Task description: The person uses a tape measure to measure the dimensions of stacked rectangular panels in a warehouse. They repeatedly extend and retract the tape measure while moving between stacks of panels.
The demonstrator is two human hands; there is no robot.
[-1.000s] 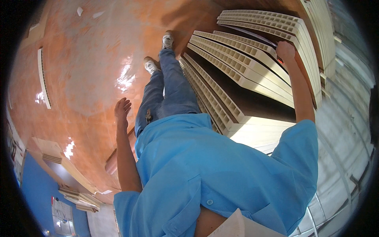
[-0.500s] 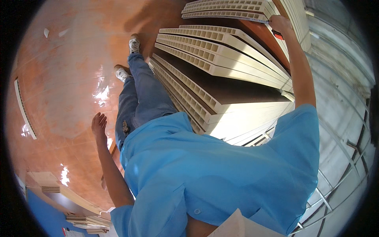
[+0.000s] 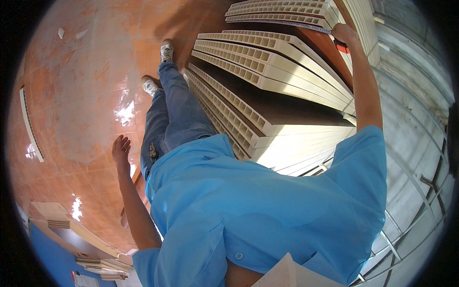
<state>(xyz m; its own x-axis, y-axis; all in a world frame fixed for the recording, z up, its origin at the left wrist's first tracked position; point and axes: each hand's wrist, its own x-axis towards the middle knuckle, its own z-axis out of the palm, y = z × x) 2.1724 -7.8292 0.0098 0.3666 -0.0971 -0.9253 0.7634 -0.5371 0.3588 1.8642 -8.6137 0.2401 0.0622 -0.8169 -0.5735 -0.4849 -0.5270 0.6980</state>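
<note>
Tape measure now stretched along the stacked hollow panels.

Right hand (image 3: 345, 34) reached farther up the stack than a second ago, fingers closed around a red-and-black tape measure case (image 3: 342, 46), its yellow blade (image 3: 282, 22) pulled out leftward across the top cream hollow-core panels (image 3: 267, 71); so measuring judged already under way. Left hand (image 3: 121, 149) hanging free over the shiny orange floor (image 3: 71, 86), fingers loosely spread, holding nothing, lower in view than before.
</note>
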